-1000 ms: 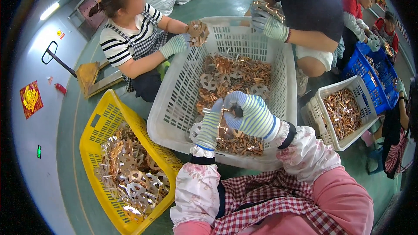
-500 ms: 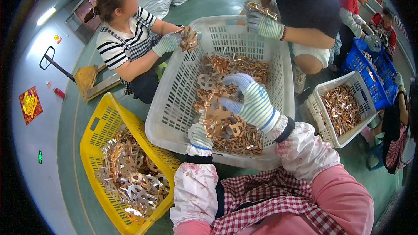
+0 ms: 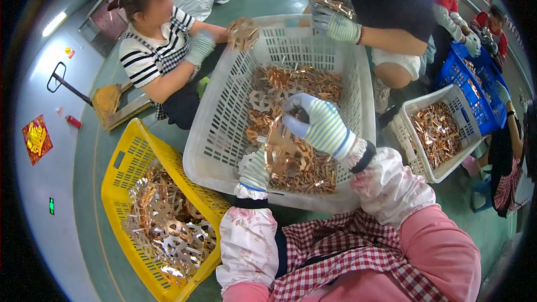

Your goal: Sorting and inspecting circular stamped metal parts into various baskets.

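Observation:
My gloved left hand (image 3: 255, 172) is closed on the lower left side of a copper-coloured stamped metal plate (image 3: 281, 146) with cut-outs, held tilted above the large white basket (image 3: 215, 128). At the plate's upper edge, my gloved right hand (image 3: 321, 123) is curled, with thumb and fingers drawn together in a pinch. Its fingertips meet the plate there; any small piece between them is hard to make out. Beneath both hands lie small copper-coloured metal strips (image 3: 305, 180), and further stamped plates (image 3: 260, 100) lie farther back in the basket.
At left, a tilted yellow basket (image 3: 126, 159) contains silvery and copper-coloured stamped plates. A smaller white basket (image 3: 411, 154) of strips and blue crates (image 3: 456, 84) stand right. Two co-workers hold metal plates (image 3: 243, 34) over the far rim; others work behind. A pallet truck (image 3: 109, 103) stands far left.
My right hand's fingers have closed from a spread pose to a pinch at the plate's upper edge. The left co-worker's one hand has drawn back from their plate. The view has shifted slightly.

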